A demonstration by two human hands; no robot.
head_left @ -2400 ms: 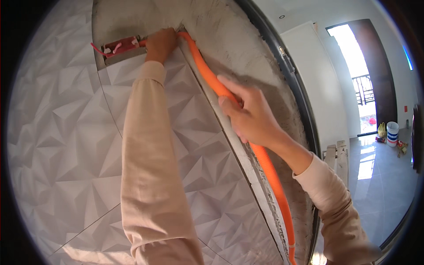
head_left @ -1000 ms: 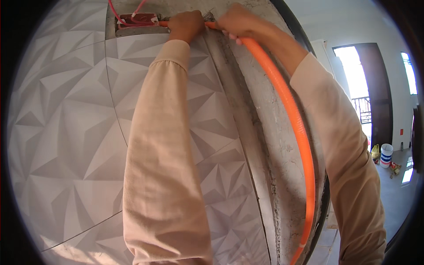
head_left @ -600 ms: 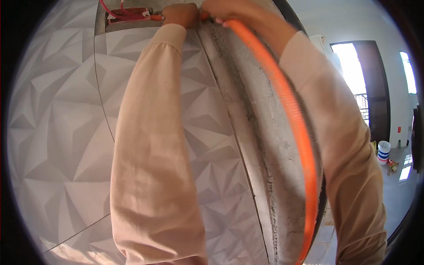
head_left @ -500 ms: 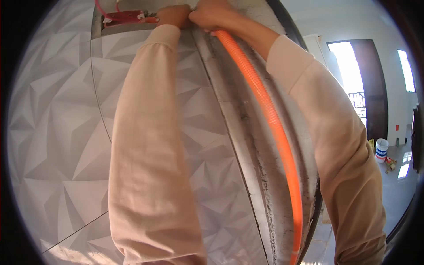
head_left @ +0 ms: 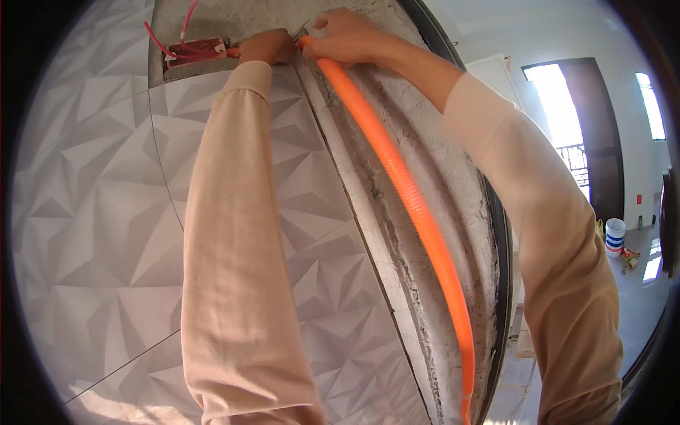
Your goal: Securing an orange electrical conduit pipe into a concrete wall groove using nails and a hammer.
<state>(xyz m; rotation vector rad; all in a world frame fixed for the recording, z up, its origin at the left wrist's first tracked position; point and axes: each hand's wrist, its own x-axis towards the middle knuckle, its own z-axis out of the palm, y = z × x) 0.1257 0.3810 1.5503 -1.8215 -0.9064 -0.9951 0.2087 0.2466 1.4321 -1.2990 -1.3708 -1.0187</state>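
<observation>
An orange corrugated conduit [head_left: 414, 202] runs from the top middle down along a rough chased groove [head_left: 393, 262] in the wall. My left hand [head_left: 269, 46] is closed on its short upper stretch, beside a red recessed wall box [head_left: 173, 58] with pink wires coming out. My right hand [head_left: 350, 39] grips the conduit at its bend, just right of my left hand, fingers curled and partly hiding it.
Geometric grey-white tiles [head_left: 99, 212] cover the wall at left. A dark frame [head_left: 499, 269] edges the plaster. At right are an open doorway [head_left: 549, 92], a white bucket [head_left: 614, 237] and small items on a glossy floor [head_left: 644, 304].
Since the oldest frame, my right hand has moved up the conduit to beside my left hand. In the last half second the conduit has shifted left, closer over the groove.
</observation>
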